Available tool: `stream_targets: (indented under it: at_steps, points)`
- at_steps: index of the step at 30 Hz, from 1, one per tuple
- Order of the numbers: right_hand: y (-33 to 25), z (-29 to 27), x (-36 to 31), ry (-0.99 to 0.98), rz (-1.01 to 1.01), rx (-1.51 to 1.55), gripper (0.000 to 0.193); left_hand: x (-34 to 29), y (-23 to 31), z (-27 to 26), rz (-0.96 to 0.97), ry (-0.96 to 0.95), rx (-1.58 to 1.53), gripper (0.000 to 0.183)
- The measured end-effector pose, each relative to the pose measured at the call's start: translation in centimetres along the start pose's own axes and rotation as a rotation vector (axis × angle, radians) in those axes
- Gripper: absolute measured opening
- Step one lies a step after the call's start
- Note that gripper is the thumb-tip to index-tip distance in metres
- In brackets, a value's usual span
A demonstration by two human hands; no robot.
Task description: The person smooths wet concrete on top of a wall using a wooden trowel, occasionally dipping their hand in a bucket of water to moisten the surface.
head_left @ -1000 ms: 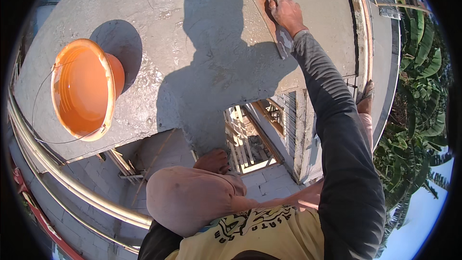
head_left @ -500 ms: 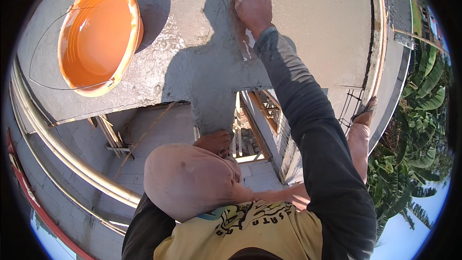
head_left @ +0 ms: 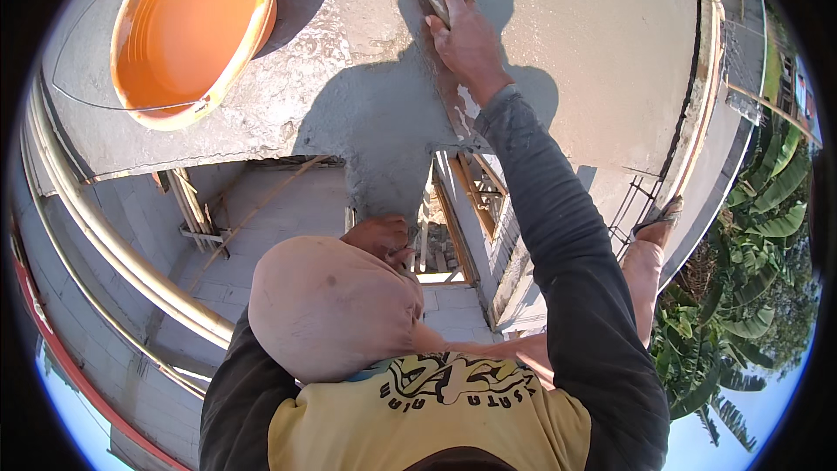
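Note:
My right hand is closed round the cement-smeared handle of a long concrete float. The float's blade lies flat on wet grey concrete, and its far end runs out at the top. In front of my bent knee is my left hand, its fingers curled in. It sits by the near end of a narrow concrete strip; the knee partly covers it, and what it may hold is hidden. To the left, an orange bucket of orange-looking liquid stands on the slab.
Openings on both sides of the strip drop to a lower floor, with a timber frame on the right. Bamboo poles run along the left. My right foot rests near protruding rebar and the slab's right edge board.
My right hand and the float have come nearer to me and a little rightward over the concrete. The whole view has tilted, so the bucket sits higher. My left hand stays by the knee.

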State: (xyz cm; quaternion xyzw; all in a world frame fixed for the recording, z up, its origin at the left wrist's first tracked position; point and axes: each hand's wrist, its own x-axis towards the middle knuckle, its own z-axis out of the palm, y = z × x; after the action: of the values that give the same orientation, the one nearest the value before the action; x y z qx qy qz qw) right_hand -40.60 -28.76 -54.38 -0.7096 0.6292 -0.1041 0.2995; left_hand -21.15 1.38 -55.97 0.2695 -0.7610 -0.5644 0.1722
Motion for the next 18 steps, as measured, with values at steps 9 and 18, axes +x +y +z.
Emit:
stream_targets:
  at_steps: [9, 18]
  points:
    - [10.9, -4.6, -9.9, -0.13, -0.022, -0.014, 0.061, 0.0, 8.3, -28.8, -0.226, 1.88, 0.713, 0.056]
    - [13.1, -6.4, -19.2, 0.101, -0.078, 0.036, 0.064, 0.1, 8.1, -37.4, -0.145, 1.481, 0.185, 0.045]
